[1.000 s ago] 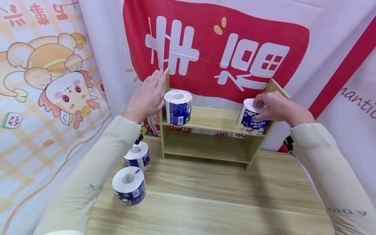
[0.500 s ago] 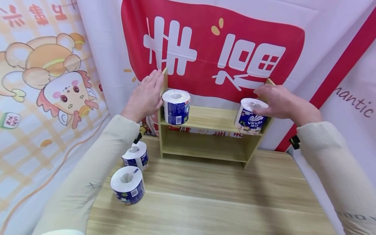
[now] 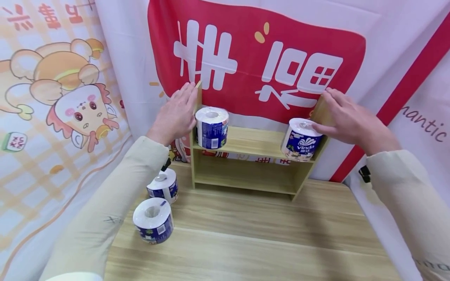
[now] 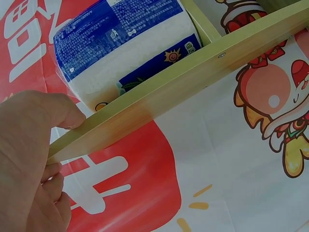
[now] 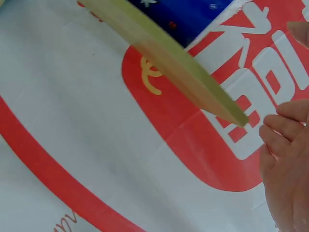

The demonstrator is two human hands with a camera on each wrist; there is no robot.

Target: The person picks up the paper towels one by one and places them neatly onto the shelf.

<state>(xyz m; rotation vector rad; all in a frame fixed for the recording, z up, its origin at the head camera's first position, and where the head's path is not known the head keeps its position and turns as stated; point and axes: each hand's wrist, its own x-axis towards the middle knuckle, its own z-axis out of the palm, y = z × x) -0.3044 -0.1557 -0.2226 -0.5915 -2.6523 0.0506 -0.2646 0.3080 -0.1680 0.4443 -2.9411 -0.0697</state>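
Printed cloth (image 3: 249,47) covers the upper frame of the head view, a red field at its centre; position unchanged. Wood-grain table (image 3: 246,242) occupies the lower centre. Wooden shelf (image 3: 246,177) stands upright on it, right of centre, in the same place as one second earlier.

Right hand (image 3: 356,119), right of centre: differs. One second ago its fingertips were on the roll in the shelf's right end; now it is off that roll and farther right. Fingers lie extended, thumb spread wide from them, holding nothing. The right wrist view shows the fingertips just beside the upper end of the right side panel (image 5: 176,67), a gap visible between.

Left hand (image 3: 175,115), upper centre-left: unchanged. It grips the top of the left side panel (image 4: 159,96), thumb on the inner face, fingers on the outer, closed to the board's thickness.

Paper rolls, four, all upright and unmoved since the half-second-old frame. Front roll (image 3: 154,228), lower left, on the table. Vinda roll (image 3: 302,144), right of centre, on the upper board near the right panel. Barcode roll (image 3: 212,132), centre, at that board's left end. Rear roll (image 3: 165,186), lower left, behind the front roll.
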